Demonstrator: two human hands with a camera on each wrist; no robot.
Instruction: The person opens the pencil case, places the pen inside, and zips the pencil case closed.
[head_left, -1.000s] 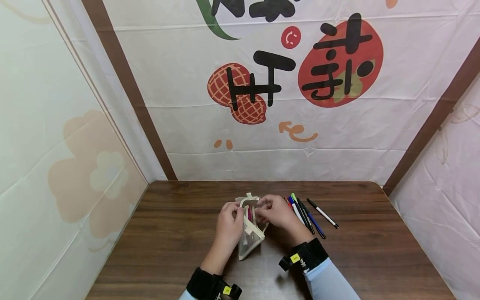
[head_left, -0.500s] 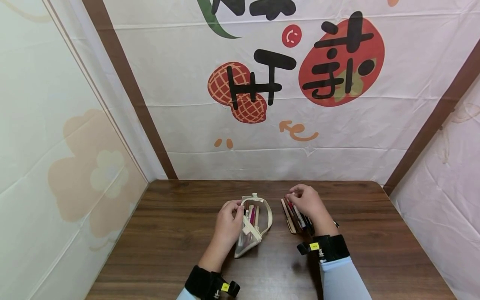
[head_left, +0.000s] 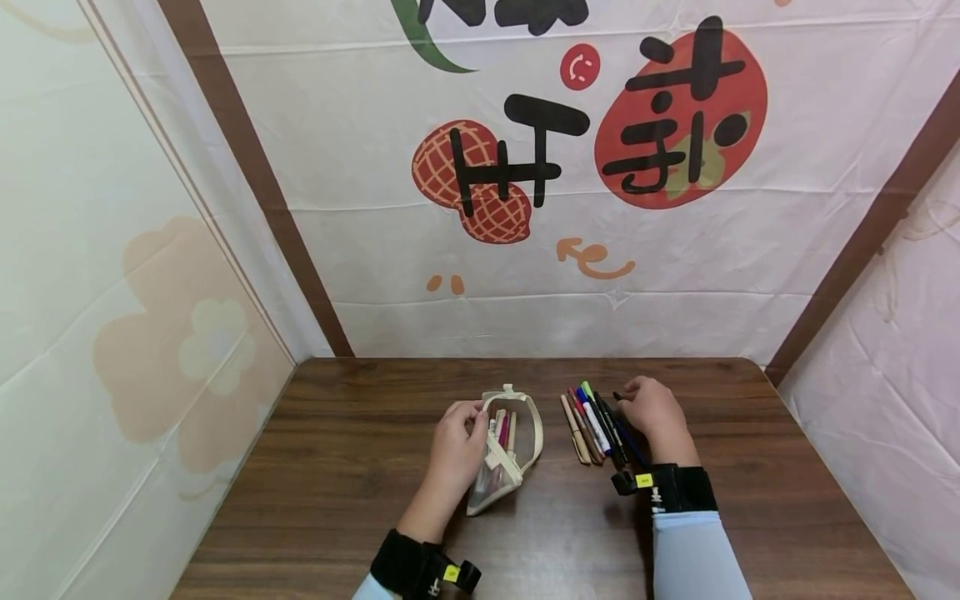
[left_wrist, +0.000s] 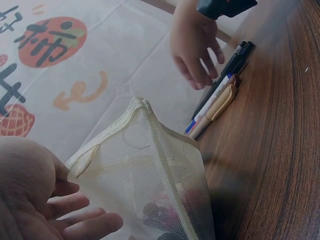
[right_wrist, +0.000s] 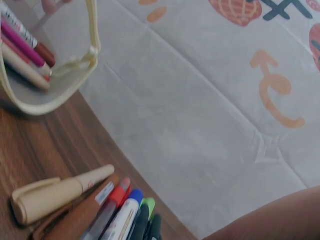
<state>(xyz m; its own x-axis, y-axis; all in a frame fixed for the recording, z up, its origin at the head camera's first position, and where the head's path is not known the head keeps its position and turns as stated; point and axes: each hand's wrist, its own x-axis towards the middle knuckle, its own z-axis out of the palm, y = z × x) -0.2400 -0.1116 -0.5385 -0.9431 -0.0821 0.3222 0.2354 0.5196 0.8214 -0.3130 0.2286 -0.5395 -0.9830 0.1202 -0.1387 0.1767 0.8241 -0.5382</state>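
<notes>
My left hand (head_left: 459,437) pinches the left rim of a mesh pencil case (head_left: 534,450) with a cream zip edge. The case stands unzipped, and in the right wrist view several pens (right_wrist: 32,47) show inside it. Over the right end of a row of loose pens (head_left: 588,425) is my right hand (head_left: 656,417), beside a black pen tip (head_left: 618,396). From the left wrist view, the fingers of that right hand (left_wrist: 195,55) hang loosely extended above the pens, with nothing visible between them. Most of the rightmost pen is hidden under the hand.
The row includes a beige pen (right_wrist: 55,200), a brown one (right_wrist: 82,215) and a blue-capped marker (right_wrist: 125,215). A wooden table (head_left: 337,467) carries everything. A printed white cloth (head_left: 360,250) hangs behind its far edge, with more cloth at both sides.
My right hand has left the pencil case and moved right across the loose pens to their right end. A beige and a brown pen now show at the row's left. The left hand stays put.
</notes>
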